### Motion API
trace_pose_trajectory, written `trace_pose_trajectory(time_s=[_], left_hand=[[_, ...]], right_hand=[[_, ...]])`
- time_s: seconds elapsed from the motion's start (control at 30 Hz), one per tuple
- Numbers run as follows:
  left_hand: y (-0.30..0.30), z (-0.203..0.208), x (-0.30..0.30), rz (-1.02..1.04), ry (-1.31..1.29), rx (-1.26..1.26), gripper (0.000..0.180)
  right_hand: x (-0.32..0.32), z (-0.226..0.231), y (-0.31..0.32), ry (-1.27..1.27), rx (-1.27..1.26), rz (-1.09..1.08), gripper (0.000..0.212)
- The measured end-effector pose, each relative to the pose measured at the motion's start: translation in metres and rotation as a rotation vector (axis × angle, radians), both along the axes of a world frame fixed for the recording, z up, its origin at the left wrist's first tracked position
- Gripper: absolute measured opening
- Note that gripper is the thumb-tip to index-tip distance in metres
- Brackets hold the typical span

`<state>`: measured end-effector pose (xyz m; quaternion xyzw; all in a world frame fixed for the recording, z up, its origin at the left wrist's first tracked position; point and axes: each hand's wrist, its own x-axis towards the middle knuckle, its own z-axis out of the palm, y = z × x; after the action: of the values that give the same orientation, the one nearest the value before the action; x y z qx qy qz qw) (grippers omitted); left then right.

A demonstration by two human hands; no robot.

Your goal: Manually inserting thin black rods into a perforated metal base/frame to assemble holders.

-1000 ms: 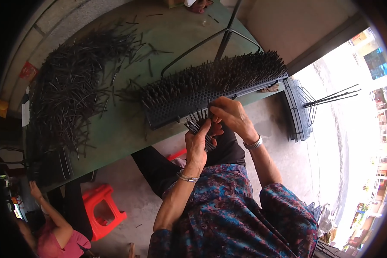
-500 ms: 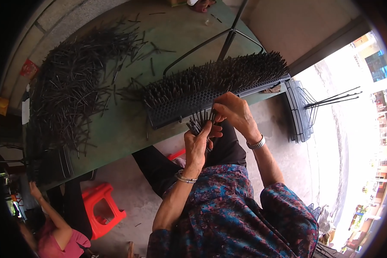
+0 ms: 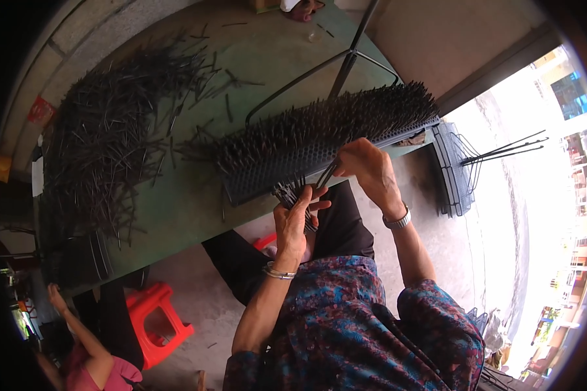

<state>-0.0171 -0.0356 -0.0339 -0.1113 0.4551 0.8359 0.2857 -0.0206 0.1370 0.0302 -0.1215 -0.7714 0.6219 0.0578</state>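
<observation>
My left hand (image 3: 292, 228) is closed around a bundle of thin dark sticks (image 3: 284, 191), their ends fanning out above the thumb. My right hand (image 3: 370, 174), with a watch on its wrist, is closed in a pinch on a few more dark sticks (image 3: 326, 176) that slant down toward the left hand. Just beyond both hands lies a long black perforated panel (image 3: 262, 174). Its holes are packed with upright dark sticks (image 3: 332, 124); the row of holes along the near edge shows bare. Both hands are just in front of its near edge.
A big heap of loose dark sticks (image 3: 111, 130) covers the left of the green table (image 3: 287, 62). A metal stand (image 3: 353, 51) rises behind the panel. At lower left are a red stool (image 3: 156, 326) and a co-worker's arm (image 3: 85, 329). Stacked mesh panels (image 3: 451, 169) stand right.
My right hand has moved slightly right, away from the left, drawing a few sticks with it. My left hand has shifted slightly left with the bundle. The co-worker's hand has moved slightly lower.
</observation>
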Motion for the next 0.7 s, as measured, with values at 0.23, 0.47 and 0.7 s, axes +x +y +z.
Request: trace_pose_trajectory(time_s=[0.23, 0.47, 0.7], left_hand=[[0.003, -0.016, -0.010, -0.015, -0.172, 0.154, 0.027], [0.006, -0.018, -0.009, 0.043, -0.233, 0.300, 0.024], [0.006, -0.021, -0.009, 0.027, -0.266, 0.355, 0.025]], right_hand=[[-0.019, -0.009, -0.001, 0.359, 0.566, -0.261, 0.010], [-0.028, -0.013, -0.004, 0.418, 0.567, -0.288, 0.007], [-0.026, -0.013, 0.000, 0.392, 0.600, -0.272, 0.006]])
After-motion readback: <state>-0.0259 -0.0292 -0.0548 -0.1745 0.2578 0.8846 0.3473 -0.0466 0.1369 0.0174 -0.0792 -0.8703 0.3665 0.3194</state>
